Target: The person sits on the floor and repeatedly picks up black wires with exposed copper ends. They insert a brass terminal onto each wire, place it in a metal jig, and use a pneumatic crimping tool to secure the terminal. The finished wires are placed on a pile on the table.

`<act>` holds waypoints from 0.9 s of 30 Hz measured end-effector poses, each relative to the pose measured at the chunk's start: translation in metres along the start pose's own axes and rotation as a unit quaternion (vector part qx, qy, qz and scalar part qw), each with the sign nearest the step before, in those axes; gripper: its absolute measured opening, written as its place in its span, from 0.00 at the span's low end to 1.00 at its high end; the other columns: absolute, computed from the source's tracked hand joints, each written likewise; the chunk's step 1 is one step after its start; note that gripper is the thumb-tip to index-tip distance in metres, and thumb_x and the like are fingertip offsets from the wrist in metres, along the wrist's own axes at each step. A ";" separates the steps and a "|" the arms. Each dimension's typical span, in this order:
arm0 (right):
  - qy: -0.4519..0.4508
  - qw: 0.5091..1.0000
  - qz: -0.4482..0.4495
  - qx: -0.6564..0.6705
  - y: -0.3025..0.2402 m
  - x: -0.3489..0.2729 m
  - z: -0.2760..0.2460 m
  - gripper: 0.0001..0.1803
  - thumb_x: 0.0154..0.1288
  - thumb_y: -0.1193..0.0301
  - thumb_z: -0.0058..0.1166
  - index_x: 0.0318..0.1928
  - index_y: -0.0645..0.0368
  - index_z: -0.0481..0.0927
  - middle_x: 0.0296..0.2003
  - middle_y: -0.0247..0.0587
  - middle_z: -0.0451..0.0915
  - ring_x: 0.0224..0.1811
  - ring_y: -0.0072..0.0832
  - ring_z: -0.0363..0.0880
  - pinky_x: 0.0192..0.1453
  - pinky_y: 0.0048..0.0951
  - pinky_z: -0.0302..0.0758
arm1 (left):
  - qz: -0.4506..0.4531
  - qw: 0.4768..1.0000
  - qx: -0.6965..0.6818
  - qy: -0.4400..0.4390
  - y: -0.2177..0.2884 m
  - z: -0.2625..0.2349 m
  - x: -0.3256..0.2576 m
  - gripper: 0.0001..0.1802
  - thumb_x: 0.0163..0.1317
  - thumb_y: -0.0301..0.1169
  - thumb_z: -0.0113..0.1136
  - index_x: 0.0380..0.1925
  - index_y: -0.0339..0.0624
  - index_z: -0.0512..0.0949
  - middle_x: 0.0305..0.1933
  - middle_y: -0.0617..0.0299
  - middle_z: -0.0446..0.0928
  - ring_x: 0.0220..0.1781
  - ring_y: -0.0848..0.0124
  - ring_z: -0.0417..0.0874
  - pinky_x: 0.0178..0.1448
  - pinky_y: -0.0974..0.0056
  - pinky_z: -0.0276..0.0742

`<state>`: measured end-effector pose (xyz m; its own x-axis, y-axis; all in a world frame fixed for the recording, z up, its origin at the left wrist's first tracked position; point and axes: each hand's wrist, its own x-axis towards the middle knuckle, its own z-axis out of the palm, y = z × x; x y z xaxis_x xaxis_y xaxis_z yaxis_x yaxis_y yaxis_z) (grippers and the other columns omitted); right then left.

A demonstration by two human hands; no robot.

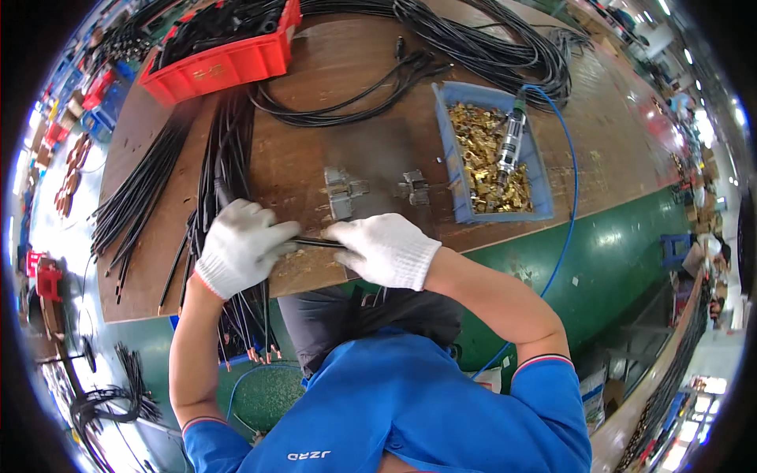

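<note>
Both hands wear white knitted gloves and hold one black cable (318, 242) between them, near the front edge of the table. My left hand (240, 243) has its fingers closed round the cable at the left. Thumb and fingers of my right hand (385, 248) pinch its other end. Just beyond the hands, a metal clamp-like fixture (341, 191) sits on the table, with a smaller metal fixture (415, 188) to its right. A bundle of black cables (229, 150) lies beside and under my left hand, partly hidden by it.
A blue bin (542, 209) of small brass-coloured parts stands at right, a power screwdriver (512, 142) with a blue cord (574, 158) lying in it. A red bin (229, 69) of black parts is far left. Coiled black cables (505, 59) lie at the back; another cable bundle (146, 181) lies left.
</note>
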<state>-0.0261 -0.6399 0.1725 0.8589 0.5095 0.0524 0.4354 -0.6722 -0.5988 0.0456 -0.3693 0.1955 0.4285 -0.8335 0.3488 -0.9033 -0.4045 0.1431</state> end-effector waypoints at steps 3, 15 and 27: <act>0.052 0.990 -0.035 -0.124 0.007 0.001 0.013 0.11 0.74 0.60 0.62 0.43 0.55 0.82 0.30 0.47 0.87 0.31 0.47 0.89 0.36 0.46 0.82 | -0.047 0.998 0.025 -0.023 -0.003 -0.009 -0.013 0.13 0.57 0.36 0.75 0.41 0.49 0.89 0.26 0.57 0.77 0.33 0.53 0.80 0.41 0.51 0.75; 0.091 0.950 -0.089 -0.286 0.030 0.010 0.017 0.08 0.70 0.63 0.59 0.36 0.51 0.83 0.24 0.37 0.84 0.25 0.37 0.88 0.30 0.40 0.82 | -0.032 0.990 -0.063 -0.119 0.010 0.036 0.030 0.14 0.66 0.31 0.65 0.50 0.41 0.85 0.34 0.48 0.84 0.40 0.48 0.87 0.48 0.46 0.82; 0.075 0.898 0.282 -0.329 0.131 -0.050 -0.173 0.28 0.73 0.52 0.56 0.70 0.44 0.80 0.59 0.49 0.87 0.63 0.52 0.83 0.70 0.52 0.78 | -0.136 0.966 -0.206 -0.084 0.009 0.049 0.040 0.19 0.71 0.31 0.64 0.60 0.42 0.84 0.44 0.41 0.86 0.46 0.42 0.88 0.50 0.47 0.84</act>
<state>0.0351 -0.8467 0.2296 0.9981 -0.0561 0.0254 -0.0570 -0.9978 0.0344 0.0560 -0.4241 0.1656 0.6168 -0.7812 0.0962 -0.6748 -0.4619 0.5756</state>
